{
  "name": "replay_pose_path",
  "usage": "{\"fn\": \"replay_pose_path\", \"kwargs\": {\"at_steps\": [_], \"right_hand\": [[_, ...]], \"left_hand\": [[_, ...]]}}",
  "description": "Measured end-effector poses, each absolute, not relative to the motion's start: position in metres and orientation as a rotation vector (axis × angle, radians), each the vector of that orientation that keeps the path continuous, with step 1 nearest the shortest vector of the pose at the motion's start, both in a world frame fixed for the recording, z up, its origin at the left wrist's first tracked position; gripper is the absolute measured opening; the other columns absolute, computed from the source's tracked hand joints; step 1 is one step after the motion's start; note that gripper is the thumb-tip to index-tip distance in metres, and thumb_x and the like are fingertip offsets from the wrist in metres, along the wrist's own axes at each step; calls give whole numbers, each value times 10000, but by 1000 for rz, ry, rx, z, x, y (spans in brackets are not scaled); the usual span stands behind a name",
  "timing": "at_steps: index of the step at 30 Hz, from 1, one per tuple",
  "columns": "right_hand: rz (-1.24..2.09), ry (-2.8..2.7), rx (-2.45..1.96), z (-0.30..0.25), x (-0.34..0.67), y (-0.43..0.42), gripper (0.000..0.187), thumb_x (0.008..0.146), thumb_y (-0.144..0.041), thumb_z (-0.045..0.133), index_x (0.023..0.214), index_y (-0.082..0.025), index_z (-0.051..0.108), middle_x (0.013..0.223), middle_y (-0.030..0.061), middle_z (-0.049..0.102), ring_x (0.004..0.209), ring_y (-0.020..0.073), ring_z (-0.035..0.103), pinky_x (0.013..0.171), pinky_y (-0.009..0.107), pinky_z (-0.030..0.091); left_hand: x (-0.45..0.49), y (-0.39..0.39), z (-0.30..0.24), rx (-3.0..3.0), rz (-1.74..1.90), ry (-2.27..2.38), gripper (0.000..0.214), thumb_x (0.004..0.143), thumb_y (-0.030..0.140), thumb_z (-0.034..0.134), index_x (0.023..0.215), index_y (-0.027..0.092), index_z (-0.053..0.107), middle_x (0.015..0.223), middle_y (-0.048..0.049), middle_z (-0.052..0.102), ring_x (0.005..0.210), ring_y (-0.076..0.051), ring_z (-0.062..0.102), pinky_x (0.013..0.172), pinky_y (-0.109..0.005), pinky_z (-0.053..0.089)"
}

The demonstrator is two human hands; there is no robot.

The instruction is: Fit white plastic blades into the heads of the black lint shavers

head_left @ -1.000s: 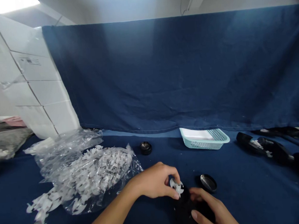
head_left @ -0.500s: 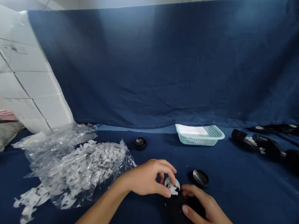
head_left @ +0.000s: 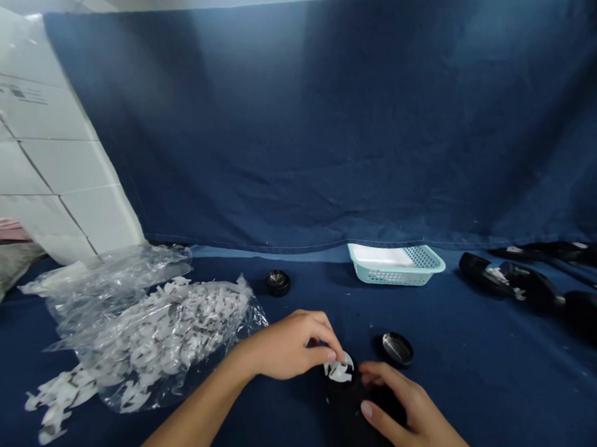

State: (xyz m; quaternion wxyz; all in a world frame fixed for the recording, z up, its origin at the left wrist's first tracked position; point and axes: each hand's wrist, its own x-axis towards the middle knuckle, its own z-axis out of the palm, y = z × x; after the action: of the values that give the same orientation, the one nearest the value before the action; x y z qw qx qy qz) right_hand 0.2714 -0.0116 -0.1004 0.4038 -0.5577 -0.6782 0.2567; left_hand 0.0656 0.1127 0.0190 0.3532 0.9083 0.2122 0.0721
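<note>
Fingertips (head_left: 330,356) of the left hand (head_left: 289,347) touch the upper edge of a white plastic piece (head_left: 341,372), low and just right of the frame's centre. The piece sits at the round end of a black housing (head_left: 346,421), whose outline fades into the dark cloth (head_left: 487,380); whether thumb and finger pinch it or merely press cannot be told. The right hand (head_left: 413,407) is beside the housing's right side, its thumb and fingers apart; how firmly they grip is unclear. Just above that hand lies a round black lid (head_left: 397,349), and near mid-frame a smaller black cap (head_left: 278,282). At lower left, a heap of white pieces (head_left: 178,330) spills from a clear plastic bag (head_left: 125,259). Right of centre, a pale turquoise basket (head_left: 391,276) holds a white sheet (head_left: 380,256); black parts (head_left: 537,288) line the right edge.
</note>
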Motion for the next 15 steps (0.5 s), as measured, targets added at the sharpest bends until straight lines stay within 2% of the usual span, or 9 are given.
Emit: {"fn": "replay_pose_path", "kwargs": {"at_steps": [7,15], "right_hand": [[685,-1708,-1452,-99,272,-13,348,864,-366,595,1186,-235,620,1082,96,726,1006,256,677,904,386,544],[697,-1692,-1460,-102,272,-12,359,867,-373,595,1201,-244,610,1093,85,720,1023,250,673,920,384,538]], "left_hand": [[69,110,16,2416,211,616,37,823,205,686,822,209,723,812,4,617,775,-141,577,712,-249,432],[69,113,18,2405,242,660,139,897,182,537,797,189,633,845,7,603,831,-150,568,756,-262,412]]}}
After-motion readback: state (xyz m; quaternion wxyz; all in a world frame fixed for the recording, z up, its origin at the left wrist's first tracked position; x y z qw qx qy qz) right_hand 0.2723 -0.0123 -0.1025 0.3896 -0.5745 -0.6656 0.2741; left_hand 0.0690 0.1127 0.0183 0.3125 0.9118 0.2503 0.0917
